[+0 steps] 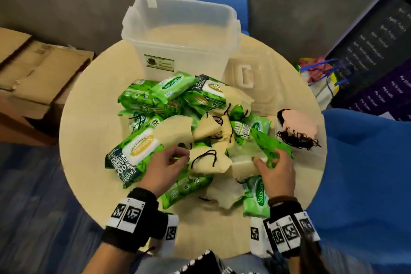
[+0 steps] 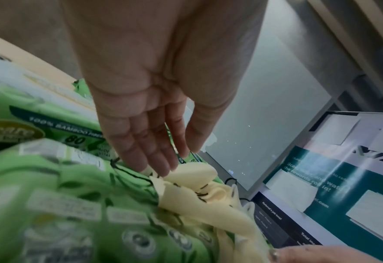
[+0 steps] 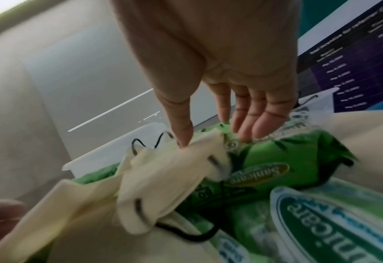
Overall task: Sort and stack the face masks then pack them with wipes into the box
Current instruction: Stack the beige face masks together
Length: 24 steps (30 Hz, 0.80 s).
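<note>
Left hand point(image 1: 165, 165) lay over the near side of the heap, fingers point(image 2: 154, 156) straight and relaxed, their tips just touching a cream face mask point(image 1: 205, 161) with black ear loops; nothing gripped. Under its palm sat a large green wipes pack point(image 1: 133, 153).

Right hand point(image 1: 274, 170) was spread open, fingers point(image 3: 251, 122) resting on a green wipes pack point(image 1: 272, 147), thumb tip pressing the edge of a cream mask point(image 3: 175, 170); no closed hold visible.

Between the two hands: the cream mask. Beyond the fingertips: more cream masks and green packs mixed in one heap on the round table point(image 1: 89, 140). Farther beyond stood the clear plastic box point(image 1: 180, 35), open; its lid point(image 1: 251, 78) lay flat beside it. Right of the right hand sat a separate stack of pink masks point(image 1: 297, 123) with tangled black loops.
</note>
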Tool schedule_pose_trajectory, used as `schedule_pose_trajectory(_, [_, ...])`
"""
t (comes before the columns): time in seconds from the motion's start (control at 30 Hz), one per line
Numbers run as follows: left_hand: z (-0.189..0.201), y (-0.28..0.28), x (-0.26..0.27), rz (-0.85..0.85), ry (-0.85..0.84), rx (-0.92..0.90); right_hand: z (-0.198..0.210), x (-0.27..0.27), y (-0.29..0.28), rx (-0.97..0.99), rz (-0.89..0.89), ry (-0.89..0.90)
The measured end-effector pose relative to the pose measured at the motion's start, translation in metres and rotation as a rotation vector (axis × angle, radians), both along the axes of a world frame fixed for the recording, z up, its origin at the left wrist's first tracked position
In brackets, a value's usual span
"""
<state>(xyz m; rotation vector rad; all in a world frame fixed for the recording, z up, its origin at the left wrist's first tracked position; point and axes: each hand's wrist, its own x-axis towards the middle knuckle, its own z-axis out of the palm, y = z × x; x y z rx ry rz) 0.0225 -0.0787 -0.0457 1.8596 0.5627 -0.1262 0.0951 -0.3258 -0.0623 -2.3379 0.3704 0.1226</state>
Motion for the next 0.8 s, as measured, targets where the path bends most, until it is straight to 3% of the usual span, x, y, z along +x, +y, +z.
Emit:
schedule_pose_trajectory(0.23, [-0.004,-0.003,-0.002,-0.132,-0.050,-0.038,0.014,0.006,0.009,0.293,-0.083,-0.027])
schedule_pose_trajectory(0.4, [0.009,0.007,0.006,-0.112,-0.188,-0.196,0.058,-0.022,0.039,0.288,0.097,-0.510])
schedule_pose_trajectory(0.53, [0.033,0.002,0.009,-0.018,-0.126,-0.624,0.079,-0.062,0.075,0.358,0.266,-0.786])
schedule_pose_trajectory(0.67, [0.047,0.014,0.010,0.026,-0.098,-0.997,0.081,-0.081,0.098,0.678,0.241,-0.678])
schedule_pose_trajectory(0.73, [0.051,0.023,0.009,0.030,-0.138,-1.037,0.079,-0.081,0.101,0.742,0.206,-0.590])
schedule_pose_trajectory(0.8, [0.051,0.029,0.009,0.007,-0.208,-0.946,0.078,-0.078,0.101,0.786,0.174,-0.490])
